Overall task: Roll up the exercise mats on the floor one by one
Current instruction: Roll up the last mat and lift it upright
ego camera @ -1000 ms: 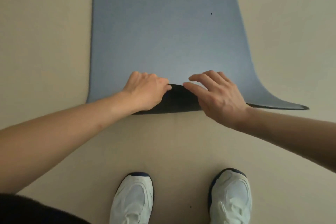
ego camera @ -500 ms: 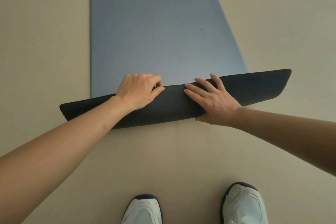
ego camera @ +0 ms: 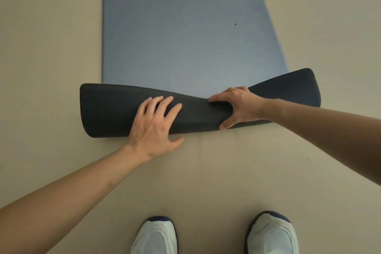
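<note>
A blue exercise mat (ego camera: 185,33) lies flat on the floor and runs away from me. Its near end is curled over into a loose roll (ego camera: 107,109), showing the dark grey underside. My left hand (ego camera: 154,126) lies flat on the roll's middle with fingers spread, thumb at the near edge. My right hand (ego camera: 237,105) pinches the roll to the right of centre, fingers over the far edge and thumb under the near edge. The roll is pressed thin between the hands and bulges at both ends.
Beige floor surrounds the mat on all sides. My two white shoes (ego camera: 156,235) (ego camera: 272,233) stand at the bottom of the view, a short way back from the roll.
The near end of the mat has gone from a small lifted flap to a wider folded-over roll. My left hand has flattened on top of it and my right hand now clamps it.
</note>
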The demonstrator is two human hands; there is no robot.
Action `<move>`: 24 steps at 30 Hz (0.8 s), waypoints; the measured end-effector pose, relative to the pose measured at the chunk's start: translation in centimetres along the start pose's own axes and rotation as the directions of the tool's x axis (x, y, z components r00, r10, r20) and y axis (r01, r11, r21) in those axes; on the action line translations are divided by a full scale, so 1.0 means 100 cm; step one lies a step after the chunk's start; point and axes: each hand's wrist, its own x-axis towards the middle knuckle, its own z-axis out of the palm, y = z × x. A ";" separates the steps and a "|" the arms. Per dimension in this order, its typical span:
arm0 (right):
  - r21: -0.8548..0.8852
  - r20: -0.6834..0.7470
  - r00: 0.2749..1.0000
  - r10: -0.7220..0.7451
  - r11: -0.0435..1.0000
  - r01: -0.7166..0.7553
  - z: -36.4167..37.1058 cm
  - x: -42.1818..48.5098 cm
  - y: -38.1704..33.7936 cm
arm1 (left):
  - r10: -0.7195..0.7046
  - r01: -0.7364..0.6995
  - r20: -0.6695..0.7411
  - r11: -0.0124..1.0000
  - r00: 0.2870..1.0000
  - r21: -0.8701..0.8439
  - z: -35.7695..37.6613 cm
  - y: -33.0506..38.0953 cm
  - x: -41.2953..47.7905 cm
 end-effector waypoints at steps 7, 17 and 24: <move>-0.223 -0.133 0.989 -0.068 0.974 0.037 0.001 -0.007 0.002 | 0.051 -0.051 -0.002 0.999 0.999 0.009 0.017 -0.023 0.023; -0.644 -0.161 0.973 -0.165 0.765 0.023 0.003 -0.055 0.028 | 0.093 -0.094 -0.026 0.994 0.995 -0.046 0.016 -0.038 0.028; -0.260 0.012 1.000 0.025 0.965 -0.021 -0.036 -0.023 0.023 | 0.012 0.046 0.264 0.977 0.964 -0.209 -0.017 -0.051 0.057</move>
